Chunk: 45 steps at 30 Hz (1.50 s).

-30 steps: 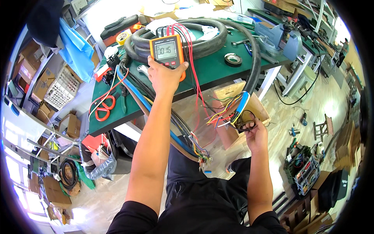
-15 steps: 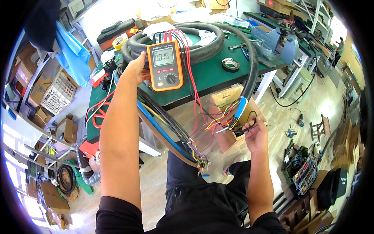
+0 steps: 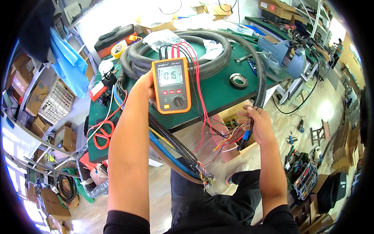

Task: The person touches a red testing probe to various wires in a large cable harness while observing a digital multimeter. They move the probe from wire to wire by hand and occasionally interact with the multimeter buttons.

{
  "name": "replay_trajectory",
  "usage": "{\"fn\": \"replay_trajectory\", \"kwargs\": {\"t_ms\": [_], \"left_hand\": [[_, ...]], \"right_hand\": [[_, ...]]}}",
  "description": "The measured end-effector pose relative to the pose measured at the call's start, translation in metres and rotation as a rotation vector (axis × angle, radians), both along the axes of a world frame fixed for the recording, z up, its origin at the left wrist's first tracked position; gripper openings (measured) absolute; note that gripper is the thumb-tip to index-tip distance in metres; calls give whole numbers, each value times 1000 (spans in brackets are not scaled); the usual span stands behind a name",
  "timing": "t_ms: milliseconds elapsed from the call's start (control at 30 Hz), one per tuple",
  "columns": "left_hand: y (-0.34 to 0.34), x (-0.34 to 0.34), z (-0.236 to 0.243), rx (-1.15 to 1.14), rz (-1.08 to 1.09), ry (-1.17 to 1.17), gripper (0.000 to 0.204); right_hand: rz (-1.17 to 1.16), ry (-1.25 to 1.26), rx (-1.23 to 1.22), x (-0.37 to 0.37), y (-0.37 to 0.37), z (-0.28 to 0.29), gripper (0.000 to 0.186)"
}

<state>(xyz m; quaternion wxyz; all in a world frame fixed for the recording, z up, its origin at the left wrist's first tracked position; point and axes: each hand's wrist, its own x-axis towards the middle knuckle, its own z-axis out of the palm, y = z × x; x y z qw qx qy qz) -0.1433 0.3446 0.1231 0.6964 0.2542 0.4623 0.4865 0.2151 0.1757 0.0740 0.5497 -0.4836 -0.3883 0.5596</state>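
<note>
My left hand (image 3: 146, 89) grips an orange handheld meter (image 3: 174, 104) by its left side, its lit screen facing me. Red test leads (image 3: 199, 86) and black ones run out of its top and hang down past the table edge. Over on the right, my right hand (image 3: 260, 125) is closed round a thick black cable (image 3: 261, 80) close to its stripped end. Loose coloured wires (image 3: 230, 137) fan out below those fingers. The other stripped cable end (image 3: 206, 178), with blue, brown and black cores, hangs above my lap.
The thick cable lies coiled on a green table (image 3: 230, 99). Black tape (image 3: 238, 81), a blue vise (image 3: 274, 48) and red-handled scissors (image 3: 103, 134) lie about it. A wooden box (image 3: 228, 153) stands under the wires. An open toolbox (image 3: 306, 179) sits on the floor at right.
My right hand has moved up from the loose wires to the cable above its stripped end. The meter has shifted right and slightly down in view, and its reading has changed.
</note>
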Motion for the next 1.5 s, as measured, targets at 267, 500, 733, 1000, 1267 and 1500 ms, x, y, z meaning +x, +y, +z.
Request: {"fn": "replay_trajectory", "kwargs": {"t_ms": [267, 500, 733, 1000, 1267, 1500], "left_hand": [[24, -19, -15, -28, 51, -19, 39], [11, -4, 2, -18, 33, -28, 36], [23, -7, -7, -49, 45, -107, 37], [41, -5, -14, 1, 51, -105, 32], [48, -30, -11, 8, 23, -159, 21], [-16, -22, 11, 162, 37, 579, 41]], "right_hand": [[18, 82, 6, 0, 4, 0, 40], [-15, 83, 29, 1, 5, -3, 36], [-27, 78, 31, -1, 1, -2, 34], [-46, 33, 7, -4, 5, 1, 34], [-25, 77, 79, -1, 4, 4, 31], [-54, 104, 63, 9, 0, -10, 28]]}}
